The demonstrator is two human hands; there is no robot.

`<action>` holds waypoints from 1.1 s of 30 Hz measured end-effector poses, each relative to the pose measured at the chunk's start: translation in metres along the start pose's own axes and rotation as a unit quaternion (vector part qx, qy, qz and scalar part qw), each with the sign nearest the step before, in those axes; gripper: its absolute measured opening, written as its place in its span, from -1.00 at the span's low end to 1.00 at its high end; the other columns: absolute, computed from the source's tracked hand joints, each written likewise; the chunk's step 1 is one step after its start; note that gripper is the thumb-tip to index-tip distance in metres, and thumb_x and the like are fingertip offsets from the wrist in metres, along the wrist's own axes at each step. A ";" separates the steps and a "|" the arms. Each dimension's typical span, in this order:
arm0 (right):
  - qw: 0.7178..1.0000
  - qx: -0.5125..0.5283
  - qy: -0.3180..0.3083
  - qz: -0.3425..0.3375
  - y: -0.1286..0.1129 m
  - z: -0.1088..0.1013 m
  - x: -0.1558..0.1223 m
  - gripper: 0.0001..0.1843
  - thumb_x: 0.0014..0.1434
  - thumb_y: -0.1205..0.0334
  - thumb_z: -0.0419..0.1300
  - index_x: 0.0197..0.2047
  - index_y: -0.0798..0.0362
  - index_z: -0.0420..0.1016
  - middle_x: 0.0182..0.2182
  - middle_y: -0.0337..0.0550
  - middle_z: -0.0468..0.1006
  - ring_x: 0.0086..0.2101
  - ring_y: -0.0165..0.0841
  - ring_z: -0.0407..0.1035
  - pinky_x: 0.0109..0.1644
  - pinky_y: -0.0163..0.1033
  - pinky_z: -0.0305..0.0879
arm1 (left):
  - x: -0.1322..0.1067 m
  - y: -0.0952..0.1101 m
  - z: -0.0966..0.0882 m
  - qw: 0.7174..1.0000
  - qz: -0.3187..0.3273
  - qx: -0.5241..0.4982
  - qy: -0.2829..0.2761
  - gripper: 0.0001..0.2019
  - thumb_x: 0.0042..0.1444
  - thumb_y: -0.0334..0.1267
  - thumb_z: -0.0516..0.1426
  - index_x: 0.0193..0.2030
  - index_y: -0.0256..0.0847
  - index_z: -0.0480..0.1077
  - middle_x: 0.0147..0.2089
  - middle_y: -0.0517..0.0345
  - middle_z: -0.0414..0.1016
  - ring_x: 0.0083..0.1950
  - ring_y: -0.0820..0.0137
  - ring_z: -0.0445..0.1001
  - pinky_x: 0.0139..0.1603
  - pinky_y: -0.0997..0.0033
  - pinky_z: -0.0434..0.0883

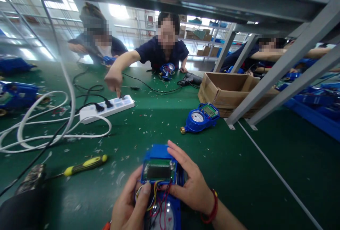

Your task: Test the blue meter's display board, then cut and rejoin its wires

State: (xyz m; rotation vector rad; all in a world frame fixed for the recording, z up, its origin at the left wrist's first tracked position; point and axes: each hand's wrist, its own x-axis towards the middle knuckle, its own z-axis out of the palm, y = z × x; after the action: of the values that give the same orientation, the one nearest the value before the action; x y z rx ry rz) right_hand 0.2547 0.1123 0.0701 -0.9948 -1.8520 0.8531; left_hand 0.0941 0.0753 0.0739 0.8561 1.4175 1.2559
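Close in front of me is a blue water meter (160,152) with its electronics housing uncovered. A green circuit board with a dark display (158,172) shows in it, and loose red, yellow, white and black wires (155,198) hang over the round dial. My left hand (132,201) is wrapped around the left side, thumb by the wires. My right hand (190,184) grips the right side, its fingers along the housing's upper edge and its thumb near the wires. A second blue water meter (198,118) with a brass end lies farther off on the green table.
A yellow-and-black screwdriver (86,165) lies to the left, by a dark tool (30,187). Behind it are a white power strip (107,108), touched by a co-worker's hand (114,79), and looped white cable (66,136). A cardboard box (228,88) stands behind slanted metal struts (281,63).
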 end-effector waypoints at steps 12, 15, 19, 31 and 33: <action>0.999 0.036 -0.018 0.024 -0.002 0.001 -0.002 -0.14 -0.01 0.20 0.28 0.29 -0.04 -0.05 0.27 -0.09 0.06 0.23 -0.17 -0.01 0.28 0.00 -0.02 | -0.003 0.009 0.006 0.999 -0.012 -0.044 -0.008 -0.45 -0.03 0.00 0.18 0.06 -0.27 0.30 -0.05 0.01 0.51 -0.04 0.20 0.47 -0.12 0.41 0.47; 0.998 0.057 -0.029 0.031 -0.001 0.001 -0.002 -0.12 -0.02 0.19 0.29 0.30 -0.02 -0.06 0.28 -0.07 0.03 0.23 -0.14 -0.03 0.27 0.03 -0.01 | -0.002 0.009 0.005 1.000 0.001 -0.029 -0.004 -0.45 -0.03 0.02 0.17 0.05 -0.27 0.32 -0.07 0.01 0.52 -0.06 0.20 0.48 -0.14 0.39 0.47; 0.994 0.079 -0.041 0.065 -0.001 -0.001 -0.001 -0.15 0.01 0.16 0.27 0.29 -0.03 -0.05 0.27 -0.06 0.07 0.21 -0.14 0.03 0.26 0.03 0.01 | 0.000 0.008 0.003 0.999 -0.012 -0.029 -0.011 -0.45 -0.03 0.05 0.17 0.05 -0.25 0.34 -0.12 0.03 0.54 -0.12 0.21 0.50 -0.18 0.39 0.48; 0.989 0.121 -0.032 0.080 0.000 0.001 -0.002 -0.24 0.06 0.20 0.23 0.28 -0.07 0.01 0.23 -0.12 0.16 0.19 -0.18 0.07 0.26 -0.02 0.04 | 0.001 0.010 0.004 0.998 -0.037 -0.053 -0.012 -0.46 -0.04 0.01 0.19 0.03 -0.28 0.33 -0.12 0.01 0.54 -0.15 0.23 0.51 -0.17 0.43 0.46; 0.990 0.116 -0.032 0.080 -0.001 0.001 -0.002 -0.24 0.06 0.20 0.22 0.28 -0.07 0.00 0.23 -0.12 0.17 0.18 -0.19 0.10 0.25 -0.03 0.07 | 0.001 0.010 0.004 0.998 -0.036 -0.058 -0.009 -0.46 -0.05 -0.01 0.20 0.03 -0.28 0.33 -0.13 0.02 0.54 -0.14 0.24 0.51 -0.16 0.43 0.45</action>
State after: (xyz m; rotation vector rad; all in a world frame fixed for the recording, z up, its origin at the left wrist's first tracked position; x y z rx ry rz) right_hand 0.2537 0.1104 0.0696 -0.9867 -1.6955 1.1792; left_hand 0.0969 0.0791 0.0838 0.7285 1.3362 1.2604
